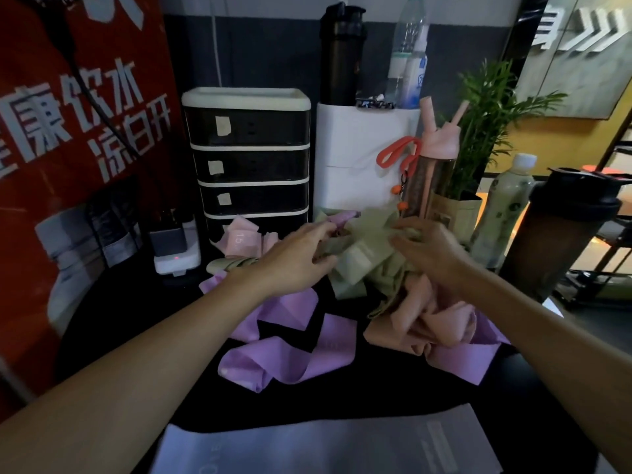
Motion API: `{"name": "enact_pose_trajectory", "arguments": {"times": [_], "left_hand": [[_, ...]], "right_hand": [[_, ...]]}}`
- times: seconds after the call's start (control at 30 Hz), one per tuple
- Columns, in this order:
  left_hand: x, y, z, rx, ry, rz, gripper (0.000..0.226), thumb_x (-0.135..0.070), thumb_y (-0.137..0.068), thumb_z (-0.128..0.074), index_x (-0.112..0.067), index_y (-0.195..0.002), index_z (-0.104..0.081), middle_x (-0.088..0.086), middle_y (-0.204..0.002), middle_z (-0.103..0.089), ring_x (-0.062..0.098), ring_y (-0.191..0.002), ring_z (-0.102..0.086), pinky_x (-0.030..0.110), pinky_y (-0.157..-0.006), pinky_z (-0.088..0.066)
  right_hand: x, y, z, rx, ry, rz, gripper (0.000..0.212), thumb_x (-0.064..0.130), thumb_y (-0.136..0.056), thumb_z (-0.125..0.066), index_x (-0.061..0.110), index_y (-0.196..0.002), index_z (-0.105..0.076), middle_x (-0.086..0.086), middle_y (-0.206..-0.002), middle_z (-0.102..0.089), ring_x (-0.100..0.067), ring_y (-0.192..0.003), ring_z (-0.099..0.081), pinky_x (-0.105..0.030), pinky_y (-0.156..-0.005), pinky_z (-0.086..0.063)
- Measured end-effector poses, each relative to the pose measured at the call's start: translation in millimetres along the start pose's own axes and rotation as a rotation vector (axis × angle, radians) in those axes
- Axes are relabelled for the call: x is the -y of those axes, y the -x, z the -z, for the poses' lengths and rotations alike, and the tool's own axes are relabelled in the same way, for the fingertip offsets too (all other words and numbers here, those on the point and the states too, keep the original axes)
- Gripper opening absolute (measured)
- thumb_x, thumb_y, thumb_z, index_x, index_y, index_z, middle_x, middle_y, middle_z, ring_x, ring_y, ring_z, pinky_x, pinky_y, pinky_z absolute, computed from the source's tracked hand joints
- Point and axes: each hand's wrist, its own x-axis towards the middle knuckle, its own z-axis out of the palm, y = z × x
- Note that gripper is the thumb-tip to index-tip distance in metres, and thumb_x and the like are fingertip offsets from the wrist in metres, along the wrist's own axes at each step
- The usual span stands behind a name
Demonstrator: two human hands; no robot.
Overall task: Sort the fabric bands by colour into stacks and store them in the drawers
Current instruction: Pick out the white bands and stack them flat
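Now: pulling green out of the pile

I am watching the left hand [301, 256] and right hand [432, 251] each pinching the green band [362, 260], holding it just in front of the drawers [253, 159]. Purple bands [290, 354] and pink bands [427, 313] are lying tangled below. Next, likely: drawing green free and folding it flat.
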Motion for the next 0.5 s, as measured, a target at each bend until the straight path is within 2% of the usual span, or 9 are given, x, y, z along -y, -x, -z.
{"name": "enact_pose_trajectory", "arguments": {"times": [0.07, 0.17, 0.23, 0.27, 0.33, 0.37, 0.43, 0.47, 0.5], "left_hand": [[-9.8, -3.1, 0.7, -0.095, 0.169, -0.022, 0.046, -0.017, -0.101, -0.05, -0.019, -0.146, -0.042, -0.019, -0.128, -0.046, -0.006, -0.121, -0.043, 0.001, -0.094, -0.027], [-18.1, -7.3, 4.1, -0.131, 0.253, -0.029, 0.043, -0.022, -0.106, -0.041, -0.019, -0.149, -0.038, -0.021, -0.135, -0.04, -0.01, -0.125, -0.034, -0.005, -0.092, -0.018], [-10.6, -9.2, -0.3, -0.053, 0.299, 0.007, 0.042, -0.033, -0.107, -0.035, -0.036, -0.149, -0.034, -0.026, -0.135, -0.037, -0.006, -0.133, -0.033, 0.003, -0.102, -0.019], [-4.3, -9.1, -4.1, 0.008, 0.307, 0.041, 0.041, -0.043, -0.106, -0.033, -0.047, -0.146, -0.033, -0.027, -0.138, -0.036, -0.002, -0.138, -0.033, 0.008, -0.108, -0.02], [8.5, -5.8, -11.1, 0.135, 0.217, 0.09, 0.051, -0.07, -0.093, -0.03, -0.059, -0.143, -0.027, -0.023, -0.15, -0.037, 0.006, -0.141, -0.036, 0.022, -0.117, -0.023], [13.2, -2.8, -12.9, 0.193, 0.13, 0.086, 0.055, -0.074, -0.09, -0.031, -0.059, -0.143, -0.025, -0.017, -0.151, -0.041, 0.011, -0.139, -0.041, 0.029, -0.116, -0.03], [16.5, 4.2, -13.1, 0.269, -0.053, 0.037, 0.051, -0.063, -0.096, -0.041, -0.053, -0.145, -0.03, -0.007, -0.142, -0.052, 0.018, -0.128, -0.052, 0.034, -0.105, -0.041], [17.6, 6.7, -12.8, 0.286, -0.125, 0.016, 0.05, -0.06, -0.095, -0.043, -0.052, -0.144, -0.034, -0.004, -0.137, -0.053, 0.021, -0.124, -0.053, 0.037, -0.103, -0.042], [15.6, 10.0, -10.3, 0.29, -0.186, 0.004, 0.049, -0.062, -0.093, -0.044, -0.053, -0.142, -0.037, -0.004, -0.135, -0.052, 0.022, -0.124, -0.051, 0.043, -0.104, -0.04]], "right_hand": [[10.5, 15.0, -10.3, 0.2, -0.014, 0.047, 0.032, 0.03, -0.094, -0.06, 0.025, -0.126, -0.059, 0.005, -0.094, -0.066, -0.008, -0.071, -0.062, -0.016, -0.056, -0.047], [17.7, 29.1, -26.0, 0.397, 0.041, 0.181, 0.032, 0.034, -0.097, -0.056, 0.031, -0.129, -0.056, 0.011, -0.109, -0.065, 0.003, -0.095, -0.061, -0.016, -0.082, -0.049], [18.6, 31.0, -32.1, 0.359, -0.039, 0.25, 0.028, 0.029, -0.097, -0.057, 0.031, -0.125, -0.057, 0.015, -0.113, -0.064, 0.008, -0.102, -0.058, -0.014, -0.093, -0.046], [19.0, 30.6, -32.4, 0.317, -0.132, 0.271, 0.03, 0.027, -0.095, -0.059, 0.029, -0.125, -0.058, 0.01, -0.118, -0.064, 0.002, -0.106, -0.06, -0.018, -0.096, -0.047], [15.7, 28.5, -29.9, 0.151, -0.29, 0.273, 0.035, 0.025, -0.088, -0.057, 0.034, -0.122, -0.057, -0.003, -0.121, -0.062, -0.016, -0.105, -0.064, -0.03, -0.088, -0.052], [9.0, 23.3, -27.7, 0.023, -0.25, 0.246, 0.034, 0.024, -0.088, -0.056, 0.034, -0.121, -0.056, -0.005, -0.122, -0.06, -0.023, -0.105, -0.063, -0.034, -0.086, -0.052], [-3.2, 11.3, -21.1, -0.15, 0.099, 0.163, 0.04, 0.029, -0.092, -0.053, 0.028, -0.132, -0.053, -0.005, -0.133, -0.053, -0.029, -0.118, -0.053, -0.045, -0.097, -0.045], [-9.8, 6.7, -18.4, -0.143, 0.239, 0.103, 0.046, 0.037, -0.093, -0.051, 0.027, -0.138, -0.049, -0.004, -0.141, -0.049, -0.03, -0.126, -0.047, -0.049, -0.103, -0.04], [-14.6, 3.3, -16.9, -0.083, 0.273, 0.036, 0.052, 0.044, -0.094, -0.05, 0.028, -0.143, -0.043, -0.003, -0.145, -0.046, -0.029, -0.131, -0.043, -0.051, -0.106, -0.037]]}}
